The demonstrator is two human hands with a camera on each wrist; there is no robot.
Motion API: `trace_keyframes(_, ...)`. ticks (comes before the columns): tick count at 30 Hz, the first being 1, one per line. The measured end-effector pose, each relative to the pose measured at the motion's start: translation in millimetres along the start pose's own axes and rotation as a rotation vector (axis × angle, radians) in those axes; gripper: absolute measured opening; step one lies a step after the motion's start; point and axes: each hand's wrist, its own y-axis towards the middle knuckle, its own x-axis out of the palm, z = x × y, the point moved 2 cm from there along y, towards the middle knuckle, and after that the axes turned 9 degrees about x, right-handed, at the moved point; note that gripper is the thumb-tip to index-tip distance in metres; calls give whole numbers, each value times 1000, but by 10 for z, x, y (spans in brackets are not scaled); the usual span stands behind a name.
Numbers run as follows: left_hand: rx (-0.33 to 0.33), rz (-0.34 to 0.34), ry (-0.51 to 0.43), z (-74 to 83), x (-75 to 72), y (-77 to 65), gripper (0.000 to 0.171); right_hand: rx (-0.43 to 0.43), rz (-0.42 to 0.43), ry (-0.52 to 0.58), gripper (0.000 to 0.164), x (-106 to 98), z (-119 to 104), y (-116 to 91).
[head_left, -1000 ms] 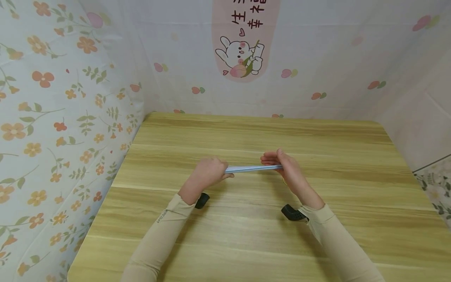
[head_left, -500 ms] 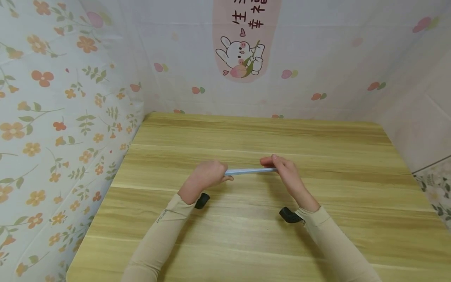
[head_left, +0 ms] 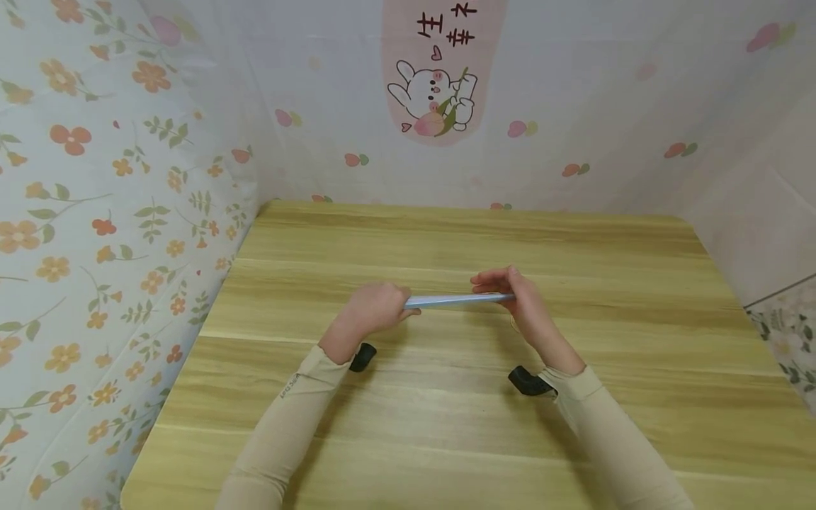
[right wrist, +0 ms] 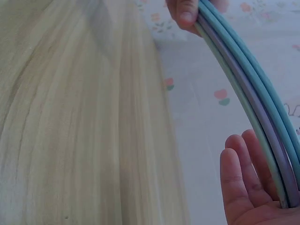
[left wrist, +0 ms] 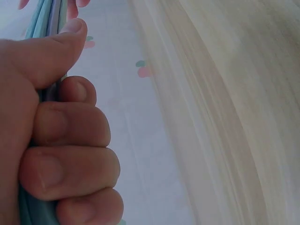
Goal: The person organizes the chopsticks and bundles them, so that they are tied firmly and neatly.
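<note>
A bundle of thin, long pastel rods (head_left: 455, 301) is held above the table, roughly level. Teal, purple and pale green rods (right wrist: 255, 101) show side by side in the right wrist view. My left hand (head_left: 376, 306) grips one end of the bundle. In the left wrist view the fingers curl round it and the thumb lies along it. My right hand (head_left: 525, 308) is at the other end, its fingers straight and its palm against the rod ends. The exact kind of rod cannot be told, and the left fist hides part of the bundle.
Beneath both hands lies a wood-grain table (head_left: 433, 425). A white patterned cloth (head_left: 554, 92) hangs behind it, with a flowered cloth (head_left: 121, 205) on the left. Black wrist devices (head_left: 530, 382) stick out from the sleeves.
My right hand shifted slightly left and down along the bundle, then back right and up. The left hand keeps its grip, almost in place. The head view tilts a little.
</note>
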Motion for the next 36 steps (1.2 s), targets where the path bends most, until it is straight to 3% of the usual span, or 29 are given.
trace_keyframes(8,14,17,20,-24,-28,11,35,6,5,77,62,-82,-41,24)
trace_keyframes(14,19,32,30,-24,-36,22,36,14,-40,115,68,-53,-44,33)
trace_keyframes(22,27,28,41,8,-26,28,40,35,17,18,70,2,-41,-4)
trace_keyframes(36,51,38,64,20,-65,4,40,-9,34,27,65,44,-68,-12)
